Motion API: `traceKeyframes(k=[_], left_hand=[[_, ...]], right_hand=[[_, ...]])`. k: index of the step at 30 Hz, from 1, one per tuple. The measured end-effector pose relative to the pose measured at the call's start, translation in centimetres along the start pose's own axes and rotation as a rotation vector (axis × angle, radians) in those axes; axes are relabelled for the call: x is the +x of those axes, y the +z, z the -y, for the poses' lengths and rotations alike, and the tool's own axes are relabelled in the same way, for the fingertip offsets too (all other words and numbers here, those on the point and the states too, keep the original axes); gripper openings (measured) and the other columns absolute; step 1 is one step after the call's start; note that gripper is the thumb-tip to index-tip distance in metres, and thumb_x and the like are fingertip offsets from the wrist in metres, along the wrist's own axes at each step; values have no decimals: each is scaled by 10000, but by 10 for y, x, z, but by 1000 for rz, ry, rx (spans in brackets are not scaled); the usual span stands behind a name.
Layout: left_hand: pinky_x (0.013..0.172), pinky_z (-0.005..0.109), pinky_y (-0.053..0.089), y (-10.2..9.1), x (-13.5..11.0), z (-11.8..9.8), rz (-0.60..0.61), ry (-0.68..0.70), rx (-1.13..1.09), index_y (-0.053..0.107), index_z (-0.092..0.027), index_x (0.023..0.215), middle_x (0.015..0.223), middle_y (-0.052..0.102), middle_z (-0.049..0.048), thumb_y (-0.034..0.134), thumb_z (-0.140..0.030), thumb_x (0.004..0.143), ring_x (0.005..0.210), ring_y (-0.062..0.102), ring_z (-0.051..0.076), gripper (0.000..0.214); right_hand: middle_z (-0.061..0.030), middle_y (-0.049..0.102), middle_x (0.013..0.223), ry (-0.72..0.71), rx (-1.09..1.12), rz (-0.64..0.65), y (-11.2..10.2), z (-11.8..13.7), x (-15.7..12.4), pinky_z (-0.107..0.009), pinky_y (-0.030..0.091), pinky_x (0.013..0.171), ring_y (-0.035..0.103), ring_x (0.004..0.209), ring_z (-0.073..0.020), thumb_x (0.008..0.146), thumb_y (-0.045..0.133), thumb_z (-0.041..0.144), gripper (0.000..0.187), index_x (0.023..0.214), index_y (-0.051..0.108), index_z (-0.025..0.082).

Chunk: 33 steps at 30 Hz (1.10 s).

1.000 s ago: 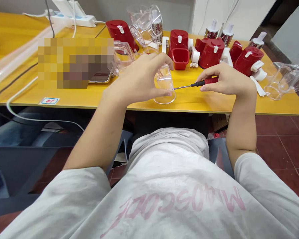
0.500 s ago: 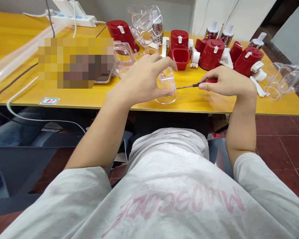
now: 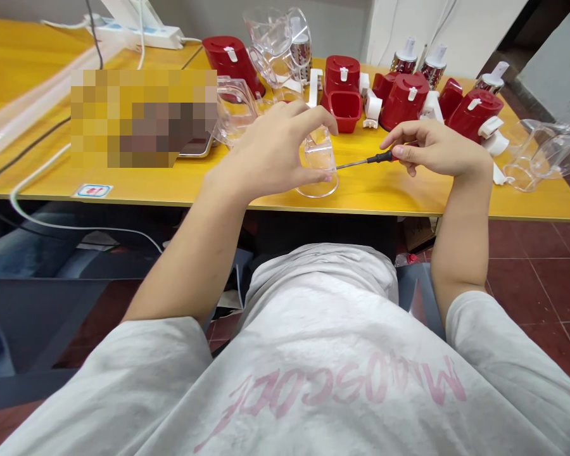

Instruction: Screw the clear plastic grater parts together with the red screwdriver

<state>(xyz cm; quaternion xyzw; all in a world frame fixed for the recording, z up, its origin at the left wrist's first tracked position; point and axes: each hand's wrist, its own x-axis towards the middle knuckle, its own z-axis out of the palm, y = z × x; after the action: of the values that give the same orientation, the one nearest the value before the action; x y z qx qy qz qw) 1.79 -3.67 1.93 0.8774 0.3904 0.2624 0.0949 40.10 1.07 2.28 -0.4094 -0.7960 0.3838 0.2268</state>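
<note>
My left hand [image 3: 285,149] grips a clear plastic part [image 3: 320,158] that lies at the table's front edge, the thumb at its near side and the fingers curled over the far side. From the right, a screwdriver [image 3: 361,163] with a black-and-red handle reaches in, its metal tip against the clear part. My right hand [image 3: 425,149] pinches the end of that handle between thumb and fingers. What the tip touches is too small to make out.
Red plastic housings [image 3: 403,101] and a red hopper [image 3: 345,113] stand behind my hands, among white parts and metal grater drums [image 3: 433,65]. More clear pieces [image 3: 541,155] lie at the right. On the left are a power strip [image 3: 140,33], cables and a phone [image 3: 197,147].
My right hand's fingers have loosened and shifted on the handle, showing more of it. The left hand and the clear part have stayed in place.
</note>
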Motion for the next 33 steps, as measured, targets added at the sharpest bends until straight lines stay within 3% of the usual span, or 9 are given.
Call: traceKeyframes(k=[6,11,15,18,22,26,28,30,33], left_hand=[[1288,719,532,1,0,0,-13,-7,-16,807,-439,1469,1517,822,15,867,-823,936,1417,656,457,659],[1296,719,530,-1,0,-1,13,-14,-11,803,-426,1489,1552,817,37,867,-774,932,1431,682,460,660],[1308,727,557,-1,0,1,1,-2,-9,809,-428,1479,1554,820,58,883,-726,917,1453,722,484,641],[1309,738,568,-1,0,2,0,4,-10,817,-457,1464,1557,828,39,893,-747,914,1458,731,495,626],[1308,763,545,0,1,0,8,-10,3,813,-487,1483,1577,819,57,852,-813,907,1473,714,519,663],[1287,794,515,-1,1,-3,25,-30,25,793,-485,1537,1610,809,70,817,-828,910,1492,696,549,715],[1288,792,514,-2,1,-5,38,-37,29,785,-482,1548,1625,807,62,817,-840,913,1495,693,542,730],[1298,787,516,-3,1,-5,40,-40,30,793,-490,1533,1628,803,63,810,-851,914,1506,692,537,717],[1294,786,523,-3,1,-5,39,-36,32,799,-497,1532,1609,803,72,793,-876,913,1499,696,531,726]], right_hand=[[-54,873,1013,19,-13,35,1,-1,2,-475,642,744,677,758,-262,1007,1082,645,364,1160,947,343],[-39,870,1009,-85,132,75,-6,2,-6,-439,689,774,724,812,-248,953,1150,703,520,1245,946,324],[-9,849,999,-79,165,76,-8,4,-13,-377,641,624,711,729,-208,918,1202,700,621,1317,915,321],[-17,852,1065,-58,129,42,-5,5,-12,-371,580,531,665,702,-192,915,1201,601,530,1255,911,317],[-58,868,1131,-107,14,-97,2,14,-10,-450,667,717,753,910,-288,897,1153,462,334,1096,912,344],[-70,898,1232,-96,-87,-151,6,25,-13,-535,710,876,803,1115,-388,880,1124,435,299,1067,897,385],[-67,894,1173,-65,-120,-131,5,26,-13,-535,688,850,793,1055,-375,913,1109,479,290,1095,902,388],[-58,837,974,9,-159,-80,4,24,-13,-505,623,761,730,874,-325,1018,1050,575,257,1070,907,368],[-33,693,738,74,-221,-36,2,19,-11,-468,526,674,600,700,-268,1116,977,696,418,943,881,328]])
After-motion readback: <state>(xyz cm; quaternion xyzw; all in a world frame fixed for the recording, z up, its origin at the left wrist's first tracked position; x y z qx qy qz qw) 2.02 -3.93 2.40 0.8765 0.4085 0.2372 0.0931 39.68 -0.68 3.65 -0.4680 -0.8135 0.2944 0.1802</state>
